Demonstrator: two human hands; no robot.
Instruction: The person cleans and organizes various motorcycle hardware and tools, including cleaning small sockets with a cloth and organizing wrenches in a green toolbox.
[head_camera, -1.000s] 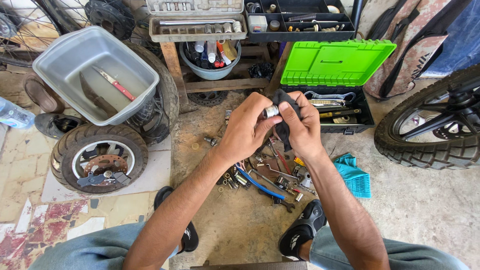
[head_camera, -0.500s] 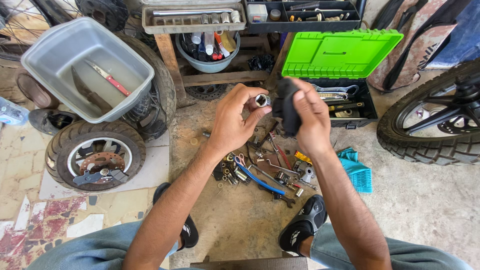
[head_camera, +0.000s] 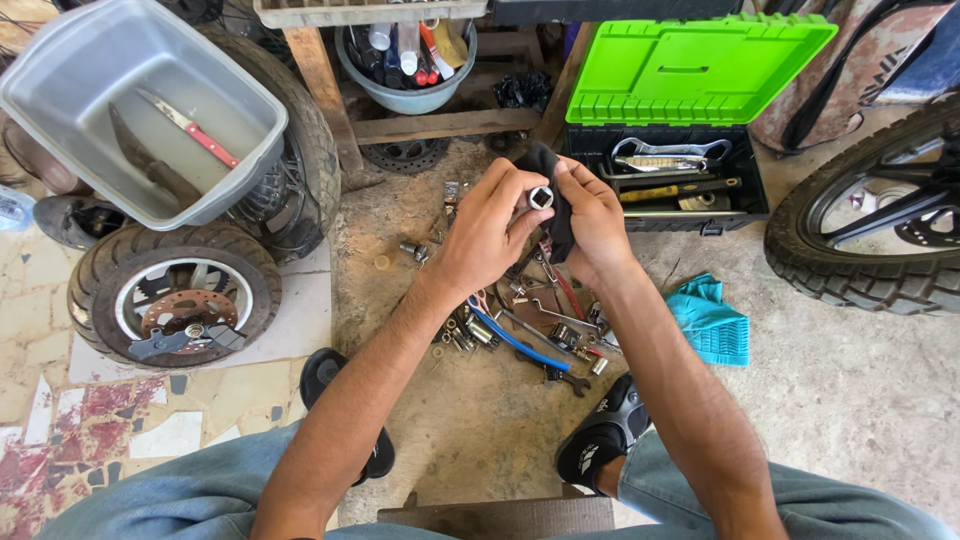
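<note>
My left hand (head_camera: 487, 232) pinches a small silver socket (head_camera: 541, 197) with its hexagonal opening facing up. My right hand (head_camera: 592, 222) holds a black cloth (head_camera: 553, 212) bunched against the socket's side. Both hands meet at chest height over a pile of loose tools (head_camera: 530, 320) on the ground. Just beyond the hands stands an open toolbox (head_camera: 660, 175) with a bright green lid (head_camera: 690, 70).
A grey plastic tub (head_camera: 130, 110) holding a red-handled knife rests on a tyre at the left. A small wheel (head_camera: 175, 295) lies below it. A motorcycle wheel (head_camera: 880, 210) stands at the right, a blue cloth (head_camera: 712, 320) beside it. My sandalled feet (head_camera: 605, 435) rest near the tools.
The socket has turned in my left hand so that its open end faces up, and the black cloth now sits against its side. The view has shifted down a little.
</note>
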